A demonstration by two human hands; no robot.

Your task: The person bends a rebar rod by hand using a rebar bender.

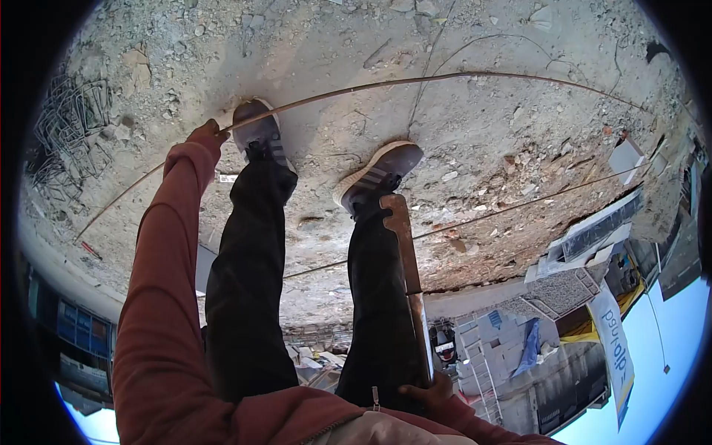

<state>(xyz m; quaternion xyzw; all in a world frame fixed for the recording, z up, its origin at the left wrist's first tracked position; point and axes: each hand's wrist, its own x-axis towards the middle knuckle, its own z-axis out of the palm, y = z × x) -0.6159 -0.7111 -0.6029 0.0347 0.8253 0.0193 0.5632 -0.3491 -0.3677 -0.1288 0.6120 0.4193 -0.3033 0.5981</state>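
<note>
My left hand (206, 136), at the end of an outstretched arm, is closed around a long, thin, rusty steel rod (415, 81). The rod curves across the ground, passing over my left shoe (257, 130). Close to my right thigh, my right hand (432, 393) grips the lower end of a rusty rebar bending key (407, 252). Its notched, hooked head lies near my right shoe (382, 170), apart from the rod. My right fingers are partly hidden by the handle and the sleeve.
A heap of bent steel bars (70, 122) lies at far left. Another thin rod (512, 213) runs behind my feet over rubble. Stones and broken pieces cover the dirt. Behind me, upside down in view, are a ladder (480, 371) and a banner (612, 337).
</note>
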